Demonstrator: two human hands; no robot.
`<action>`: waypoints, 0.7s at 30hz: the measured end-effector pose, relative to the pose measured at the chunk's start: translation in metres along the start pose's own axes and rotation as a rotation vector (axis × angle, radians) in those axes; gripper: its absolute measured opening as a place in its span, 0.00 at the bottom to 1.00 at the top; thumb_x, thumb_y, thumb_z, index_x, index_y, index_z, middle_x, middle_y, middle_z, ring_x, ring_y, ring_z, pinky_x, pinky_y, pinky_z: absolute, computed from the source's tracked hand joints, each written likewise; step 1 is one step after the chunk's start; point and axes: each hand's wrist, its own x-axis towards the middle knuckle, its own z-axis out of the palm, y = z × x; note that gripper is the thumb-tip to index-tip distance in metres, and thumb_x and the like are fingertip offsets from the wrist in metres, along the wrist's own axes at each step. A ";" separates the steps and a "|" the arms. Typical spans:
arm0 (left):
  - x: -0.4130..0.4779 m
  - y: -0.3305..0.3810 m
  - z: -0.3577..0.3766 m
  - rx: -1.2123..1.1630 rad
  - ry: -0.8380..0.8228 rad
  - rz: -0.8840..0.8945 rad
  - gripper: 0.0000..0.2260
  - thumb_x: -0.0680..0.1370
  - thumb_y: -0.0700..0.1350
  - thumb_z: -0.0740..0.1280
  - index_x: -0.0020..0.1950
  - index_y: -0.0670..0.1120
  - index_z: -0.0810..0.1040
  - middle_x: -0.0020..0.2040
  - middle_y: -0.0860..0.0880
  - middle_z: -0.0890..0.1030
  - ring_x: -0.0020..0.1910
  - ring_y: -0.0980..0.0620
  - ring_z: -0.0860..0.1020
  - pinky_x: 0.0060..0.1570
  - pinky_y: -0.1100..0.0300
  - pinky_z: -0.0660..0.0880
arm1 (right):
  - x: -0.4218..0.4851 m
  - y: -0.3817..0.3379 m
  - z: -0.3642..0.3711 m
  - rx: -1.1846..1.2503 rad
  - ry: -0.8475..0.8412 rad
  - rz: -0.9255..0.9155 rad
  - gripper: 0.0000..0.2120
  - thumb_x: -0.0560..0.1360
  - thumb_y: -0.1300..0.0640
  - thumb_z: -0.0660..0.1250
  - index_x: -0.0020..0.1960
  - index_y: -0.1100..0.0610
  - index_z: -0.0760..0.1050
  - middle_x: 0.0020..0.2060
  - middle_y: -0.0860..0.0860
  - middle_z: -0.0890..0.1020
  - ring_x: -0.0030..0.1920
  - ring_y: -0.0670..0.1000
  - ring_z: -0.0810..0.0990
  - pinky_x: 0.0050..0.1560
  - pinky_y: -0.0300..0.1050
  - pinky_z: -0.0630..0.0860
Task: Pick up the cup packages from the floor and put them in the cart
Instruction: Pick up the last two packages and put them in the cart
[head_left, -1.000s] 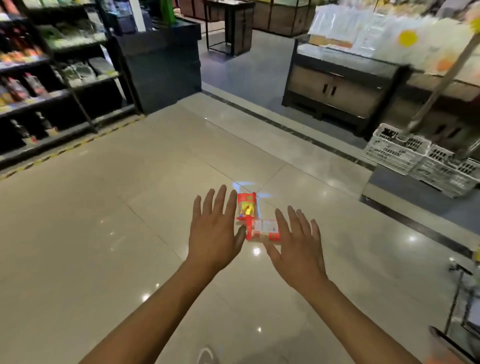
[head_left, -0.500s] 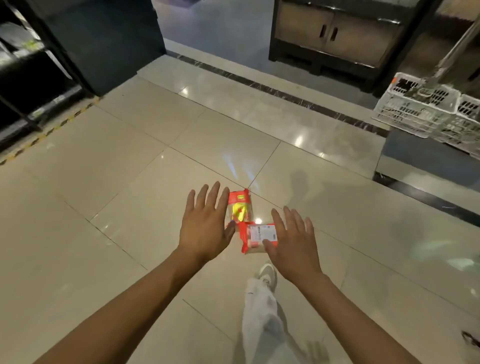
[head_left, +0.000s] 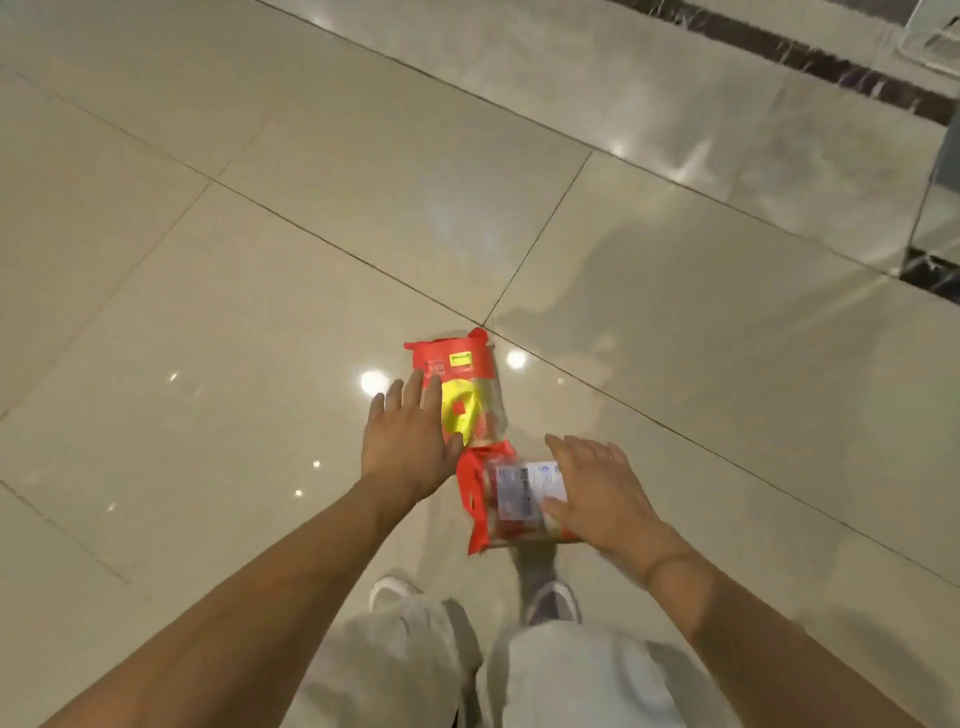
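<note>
Two red cup packages lie on the tiled floor just ahead of my feet. The far package (head_left: 467, 395) has a yellow label and points away from me. The near package (head_left: 511, 499) lies crosswise with a white label facing up. My left hand (head_left: 410, 441) is spread flat, its fingers over the left side of the far package. My right hand (head_left: 597, 493) is spread over the right end of the near package, covering that end. Neither hand has closed around a package. The cart is out of view.
Glossy beige floor tiles (head_left: 260, 260) spread all around. A dark marble strip (head_left: 831, 67) runs across the top right. A white plastic crate corner (head_left: 935, 36) shows at the top right edge. My legs and shoes (head_left: 550, 603) are right below the packages.
The view has tilted down and drawn closer to the floor. Both hands have dropped onto the packages, the left over the far one and the right over the near one.
</note>
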 end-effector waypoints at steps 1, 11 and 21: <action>0.025 -0.007 0.029 -0.079 -0.022 -0.046 0.37 0.80 0.61 0.60 0.83 0.45 0.52 0.83 0.42 0.57 0.80 0.40 0.58 0.78 0.44 0.58 | 0.027 0.011 0.022 0.001 -0.028 -0.032 0.40 0.78 0.41 0.65 0.83 0.51 0.52 0.80 0.53 0.63 0.78 0.55 0.62 0.78 0.53 0.55; 0.205 -0.064 0.238 -0.965 -0.072 -0.467 0.42 0.54 0.75 0.76 0.58 0.51 0.77 0.55 0.47 0.83 0.53 0.42 0.84 0.53 0.44 0.82 | 0.192 0.050 0.167 -0.137 -0.273 -0.235 0.45 0.69 0.44 0.76 0.79 0.50 0.57 0.60 0.56 0.78 0.61 0.59 0.76 0.63 0.52 0.69; 0.175 -0.078 0.184 -1.114 0.087 -0.713 0.40 0.55 0.61 0.81 0.61 0.45 0.75 0.51 0.44 0.84 0.45 0.43 0.84 0.49 0.44 0.83 | 0.138 0.072 0.111 0.067 -0.116 -0.010 0.33 0.64 0.41 0.73 0.64 0.49 0.67 0.57 0.49 0.73 0.57 0.53 0.72 0.51 0.49 0.74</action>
